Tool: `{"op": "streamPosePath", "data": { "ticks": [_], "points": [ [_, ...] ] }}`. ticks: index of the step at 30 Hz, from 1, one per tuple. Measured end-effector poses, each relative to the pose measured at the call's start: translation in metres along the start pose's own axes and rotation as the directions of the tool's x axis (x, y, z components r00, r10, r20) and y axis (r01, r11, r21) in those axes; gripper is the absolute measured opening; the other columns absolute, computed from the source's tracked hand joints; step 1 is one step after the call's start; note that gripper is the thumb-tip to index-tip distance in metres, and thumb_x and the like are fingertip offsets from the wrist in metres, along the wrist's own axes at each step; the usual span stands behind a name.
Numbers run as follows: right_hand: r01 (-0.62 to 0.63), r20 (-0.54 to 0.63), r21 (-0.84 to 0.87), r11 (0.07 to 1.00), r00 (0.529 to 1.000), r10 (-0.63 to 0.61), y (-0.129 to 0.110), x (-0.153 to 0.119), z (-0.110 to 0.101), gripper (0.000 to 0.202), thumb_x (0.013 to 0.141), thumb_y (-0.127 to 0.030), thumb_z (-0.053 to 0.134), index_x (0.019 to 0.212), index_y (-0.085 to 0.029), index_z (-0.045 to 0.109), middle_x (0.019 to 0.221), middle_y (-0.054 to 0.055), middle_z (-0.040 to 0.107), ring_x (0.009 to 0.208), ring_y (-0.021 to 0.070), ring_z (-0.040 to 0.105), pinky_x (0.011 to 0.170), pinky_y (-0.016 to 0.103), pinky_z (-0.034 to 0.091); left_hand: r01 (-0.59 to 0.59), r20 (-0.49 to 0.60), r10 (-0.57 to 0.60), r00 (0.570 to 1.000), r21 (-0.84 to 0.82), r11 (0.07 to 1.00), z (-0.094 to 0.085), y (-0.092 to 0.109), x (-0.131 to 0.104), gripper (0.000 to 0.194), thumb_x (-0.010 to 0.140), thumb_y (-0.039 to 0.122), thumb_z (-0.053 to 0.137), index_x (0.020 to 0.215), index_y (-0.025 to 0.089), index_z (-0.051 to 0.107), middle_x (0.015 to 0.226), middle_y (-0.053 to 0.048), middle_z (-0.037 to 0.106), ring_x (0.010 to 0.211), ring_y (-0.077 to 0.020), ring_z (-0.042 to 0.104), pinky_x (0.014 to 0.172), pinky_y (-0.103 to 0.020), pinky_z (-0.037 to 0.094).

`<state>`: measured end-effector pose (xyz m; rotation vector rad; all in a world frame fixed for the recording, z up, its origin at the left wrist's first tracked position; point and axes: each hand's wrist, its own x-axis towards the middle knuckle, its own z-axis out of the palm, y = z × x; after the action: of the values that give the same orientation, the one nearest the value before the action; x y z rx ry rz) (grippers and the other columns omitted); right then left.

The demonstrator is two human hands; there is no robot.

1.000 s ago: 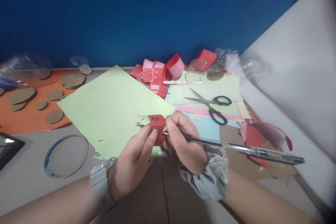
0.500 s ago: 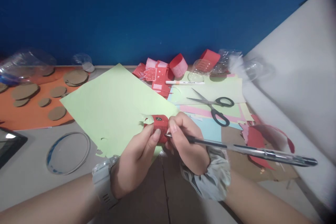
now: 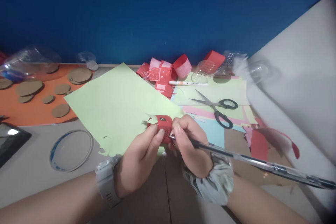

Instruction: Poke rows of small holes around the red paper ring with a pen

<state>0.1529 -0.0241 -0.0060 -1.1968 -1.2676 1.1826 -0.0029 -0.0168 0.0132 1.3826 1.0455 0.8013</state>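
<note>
Between thumb and fingers, my left hand [image 3: 140, 154] grips a small red paper piece [image 3: 166, 120] with a dark round mark on its top and a pale green scrap at its left end. My right hand [image 3: 193, 145] is closed around a clear-barrelled pen [image 3: 244, 155]. The pen's tip meets the red piece's right side, close to my left thumb, and its long barrel points out to the right. Beneath and beyond my hands lies a large light green sheet [image 3: 120, 101] with a ragged cut at its near corner.
Scissors [image 3: 216, 105] lie spread on coloured paper sheets at right. Behind are a white marker [image 3: 187, 83] and red paper cut-outs [image 3: 161, 73]. Cardboard discs [image 3: 61, 110] rest on orange paper at left, near a tape ring [image 3: 71, 150] and a black device [image 3: 12, 141].
The whole view has shifted slightly, so things appear farther right. The pen's far end has dipped lower; both hands keep their hold on the pen and red piece.
</note>
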Motion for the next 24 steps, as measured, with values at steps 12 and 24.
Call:
{"op": "streamPosePath", "data": {
  "ticks": [12, 24],
  "points": [
    [0.052, 0.041, -0.039, 0.998, 0.998, -0.05, 0.001, 0.0, -0.001, 0.033, 0.102, -0.044, 0.053, 0.077, -0.024, 0.046, 0.065, -0.004, 0.046, 0.055, 0.0132, 0.043, 0.051, 0.029, 0.036, -0.001, 0.003, 0.001, 1.0, 0.012, 1.0, 0.0, -0.001, -0.001, 0.027, 0.107, 0.031, 0.039, 0.086, 0.023, 0.054, 0.082, 0.002, 0.064, 0.08, -0.0157, 0.059, 0.08, -0.027, 0.047],
    [0.155, 0.076, -0.13, 0.979, 0.986, -0.146, -0.01, 0.007, 0.001, 0.036, 0.103, -0.038, 0.045, 0.07, -0.023, 0.04, 0.062, -0.004, 0.042, 0.056, 0.0134, 0.038, 0.053, 0.028, 0.034, 0.048, -0.066, -0.045, 0.997, 0.041, 0.998, 0.002, -0.006, -0.003, 0.029, 0.104, 0.04, 0.043, 0.086, 0.024, 0.059, 0.083, -0.001, 0.069, 0.078, -0.0196, 0.065, 0.077, -0.03, 0.053]
  ]
}}
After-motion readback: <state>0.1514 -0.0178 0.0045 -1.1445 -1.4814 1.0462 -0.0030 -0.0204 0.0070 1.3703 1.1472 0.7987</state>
